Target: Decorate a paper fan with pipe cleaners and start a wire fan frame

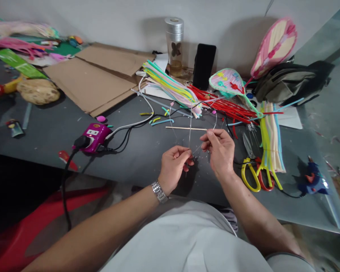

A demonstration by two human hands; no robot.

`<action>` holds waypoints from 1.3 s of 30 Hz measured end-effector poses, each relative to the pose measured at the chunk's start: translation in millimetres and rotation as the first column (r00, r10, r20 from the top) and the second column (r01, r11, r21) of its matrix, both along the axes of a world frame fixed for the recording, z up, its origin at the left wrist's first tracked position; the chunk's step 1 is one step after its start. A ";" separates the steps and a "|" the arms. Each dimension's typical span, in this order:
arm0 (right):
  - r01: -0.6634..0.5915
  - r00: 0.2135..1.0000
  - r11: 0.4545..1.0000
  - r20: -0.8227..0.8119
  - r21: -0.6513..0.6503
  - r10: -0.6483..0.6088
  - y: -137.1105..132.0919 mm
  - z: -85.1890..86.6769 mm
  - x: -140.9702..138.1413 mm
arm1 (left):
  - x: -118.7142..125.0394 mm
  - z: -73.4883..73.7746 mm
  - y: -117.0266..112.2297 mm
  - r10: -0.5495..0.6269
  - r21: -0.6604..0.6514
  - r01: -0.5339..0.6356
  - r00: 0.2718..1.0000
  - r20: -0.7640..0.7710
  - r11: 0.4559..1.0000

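Both of my hands work a thin wire frame [190,124] over the dark table [45,132]. My left hand [174,166], with a metal watch on the wrist, is closed in a pinch on the lower end of the wire. My right hand [220,151] is closed too, pinching the wire just right of the left hand. The wire rises into a loop with small pink tips. A thin wooden stick [185,128] lies across the loop.
Bundles of pipe cleaners, pastel [172,85], red [229,105] and yellow [268,139], lie behind and right. Yellow scissors [251,166], a blue glue gun [311,179], a magenta power strip [95,136], cardboard [102,75], a metal-lidded bottle [174,45], a phone [204,66] and two finished fans [273,45] surround them.
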State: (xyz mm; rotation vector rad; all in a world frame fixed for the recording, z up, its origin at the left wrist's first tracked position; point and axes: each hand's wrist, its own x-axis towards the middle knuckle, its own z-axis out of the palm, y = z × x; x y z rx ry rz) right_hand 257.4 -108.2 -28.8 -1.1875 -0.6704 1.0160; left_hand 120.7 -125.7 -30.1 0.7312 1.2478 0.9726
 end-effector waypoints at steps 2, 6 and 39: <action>-0.031 0.999 1.000 -0.010 0.000 0.031 -1.0 0.0 1.1 | -0.2 0.0 0.8 0.008 0.000 -0.008 1.000 0.001 1.000; -0.195 0.978 0.975 0.045 -0.110 0.201 -7.2 -3.7 5.0 | -2.5 -1.4 2.4 0.019 0.002 -0.019 1.000 0.010 1.000; -0.475 0.837 0.839 0.156 -0.266 0.524 -14.3 -7.2 7.8 | -8.1 -12.5 -2.4 -0.003 0.205 0.007 1.000 -0.021 0.979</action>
